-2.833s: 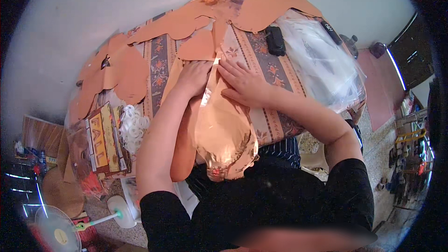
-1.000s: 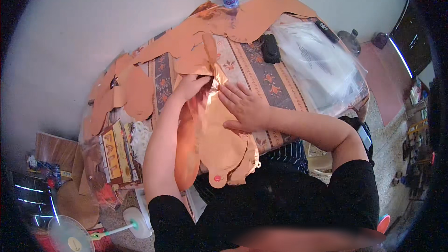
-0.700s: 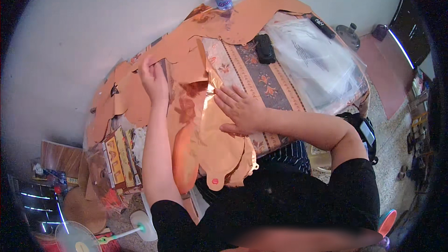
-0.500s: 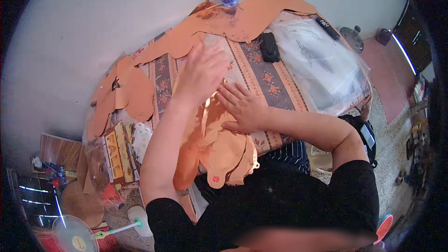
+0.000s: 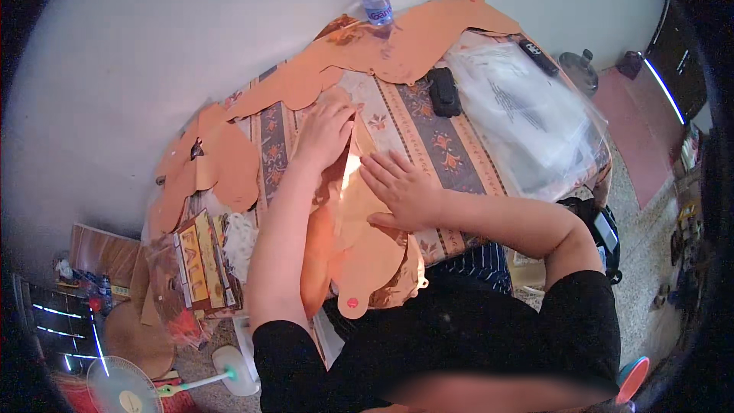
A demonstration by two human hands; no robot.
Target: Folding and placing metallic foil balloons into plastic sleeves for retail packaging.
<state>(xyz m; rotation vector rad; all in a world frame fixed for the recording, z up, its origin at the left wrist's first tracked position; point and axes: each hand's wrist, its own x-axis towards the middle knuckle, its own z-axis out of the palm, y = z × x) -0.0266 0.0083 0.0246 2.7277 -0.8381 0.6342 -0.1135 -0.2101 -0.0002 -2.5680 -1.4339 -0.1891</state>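
A limp foil balloon, matte orange with shiny copper patches, lies in front of me and reaches over the table's near edge. Its rounded tab with a small red mark points toward me. My left hand has its fingers closed at the far end of this balloon, where a raised fold shows. My right hand rests on the balloon's right side, open, fingers stretched out flat. More flat orange foil balloons lie along the table's far edge, and others lie at the left.
A water bottle stands at the back by the wall. Right of centre are a black case, clear plastic bags and a black remote-like object. Printed packages sit at the left, above a fan.
My left hand has gone from blurred, spread fingers to closed ones at the balloon's far end. The balloon's fold stands more upright. My right hand stays flat; the whole view has shifted slightly.
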